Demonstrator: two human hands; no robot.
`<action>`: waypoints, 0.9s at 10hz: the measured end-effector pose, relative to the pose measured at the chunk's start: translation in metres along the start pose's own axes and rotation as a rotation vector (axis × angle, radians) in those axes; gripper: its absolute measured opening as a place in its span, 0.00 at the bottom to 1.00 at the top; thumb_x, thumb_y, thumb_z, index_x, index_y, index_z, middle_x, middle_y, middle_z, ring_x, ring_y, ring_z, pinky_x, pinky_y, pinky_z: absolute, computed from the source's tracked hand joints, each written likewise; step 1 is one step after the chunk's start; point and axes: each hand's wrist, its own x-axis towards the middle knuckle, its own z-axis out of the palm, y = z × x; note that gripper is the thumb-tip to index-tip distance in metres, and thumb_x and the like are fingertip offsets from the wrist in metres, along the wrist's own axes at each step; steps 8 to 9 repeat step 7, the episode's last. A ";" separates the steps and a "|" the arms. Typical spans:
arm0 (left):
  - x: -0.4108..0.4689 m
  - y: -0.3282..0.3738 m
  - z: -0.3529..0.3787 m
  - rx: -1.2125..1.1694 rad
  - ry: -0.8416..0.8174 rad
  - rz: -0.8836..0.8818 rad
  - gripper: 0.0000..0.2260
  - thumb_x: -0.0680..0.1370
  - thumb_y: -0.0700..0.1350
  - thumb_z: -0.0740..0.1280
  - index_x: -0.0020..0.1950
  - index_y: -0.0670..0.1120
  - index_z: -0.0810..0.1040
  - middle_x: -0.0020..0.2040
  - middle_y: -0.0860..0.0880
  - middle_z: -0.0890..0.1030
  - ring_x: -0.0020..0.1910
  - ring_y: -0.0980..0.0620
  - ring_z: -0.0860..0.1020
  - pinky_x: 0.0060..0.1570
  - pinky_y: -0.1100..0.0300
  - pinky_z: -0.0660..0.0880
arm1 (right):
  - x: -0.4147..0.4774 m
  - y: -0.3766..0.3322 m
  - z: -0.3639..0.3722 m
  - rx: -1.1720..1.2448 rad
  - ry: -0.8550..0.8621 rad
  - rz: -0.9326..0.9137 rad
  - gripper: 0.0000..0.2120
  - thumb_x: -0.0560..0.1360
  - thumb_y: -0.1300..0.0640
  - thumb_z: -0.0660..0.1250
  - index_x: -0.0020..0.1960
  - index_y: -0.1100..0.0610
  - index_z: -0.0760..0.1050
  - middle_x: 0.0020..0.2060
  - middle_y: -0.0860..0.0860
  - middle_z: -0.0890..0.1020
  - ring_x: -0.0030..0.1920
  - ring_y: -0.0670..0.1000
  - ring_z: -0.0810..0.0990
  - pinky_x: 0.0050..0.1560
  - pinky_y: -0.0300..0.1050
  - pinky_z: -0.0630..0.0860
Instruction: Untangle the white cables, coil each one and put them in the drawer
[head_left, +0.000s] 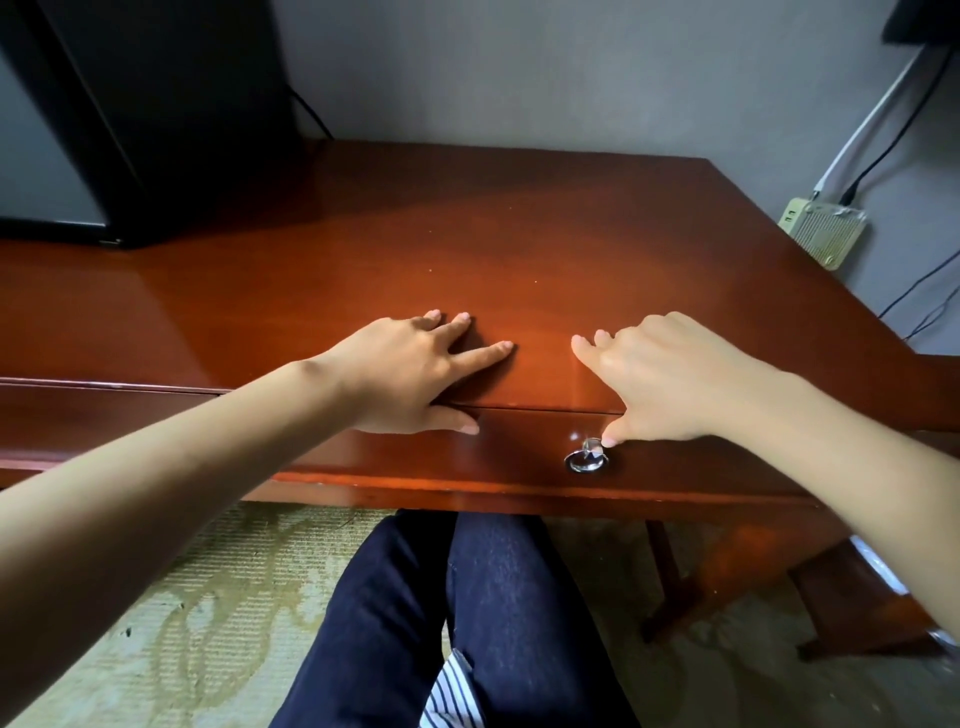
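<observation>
The drawer (519, 457) in the front of the reddish wooden desk (363, 249) is closed, with a silver ring pull (587, 460) on its face. My left hand (410, 374) lies flat on the desk's front edge, fingers spread, its thumb over the top of the drawer front. My right hand (670, 379) rests on the desk edge too, its thumb tip touching the ring pull. Neither hand holds anything. No white cables show on the desk.
A black monitor (130, 130) stands at the back left. A beige router (823, 234) with a white and a black wire hangs on the wall at the right. My legs in dark trousers (467, 623) are under the desk, over a patterned carpet.
</observation>
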 end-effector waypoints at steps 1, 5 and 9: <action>0.000 -0.002 -0.001 -0.038 0.012 -0.009 0.37 0.74 0.72 0.50 0.76 0.62 0.36 0.80 0.44 0.51 0.77 0.42 0.57 0.67 0.54 0.67 | 0.001 0.001 -0.002 -0.003 0.009 0.000 0.46 0.71 0.33 0.64 0.77 0.58 0.51 0.66 0.53 0.75 0.59 0.55 0.78 0.55 0.49 0.77; 0.006 -0.017 -0.003 -0.149 0.052 0.015 0.42 0.66 0.78 0.39 0.78 0.62 0.46 0.69 0.48 0.64 0.65 0.48 0.64 0.61 0.54 0.68 | 0.009 0.003 -0.011 0.052 -0.104 0.003 0.38 0.73 0.35 0.63 0.73 0.59 0.62 0.65 0.53 0.75 0.58 0.56 0.79 0.53 0.48 0.78; 0.015 -0.041 -0.003 -0.302 0.109 0.097 0.35 0.74 0.70 0.40 0.75 0.56 0.63 0.67 0.50 0.71 0.64 0.48 0.70 0.66 0.50 0.65 | 0.043 0.020 -0.033 0.278 -0.111 -0.042 0.40 0.69 0.25 0.51 0.72 0.47 0.65 0.64 0.49 0.76 0.61 0.53 0.77 0.58 0.50 0.77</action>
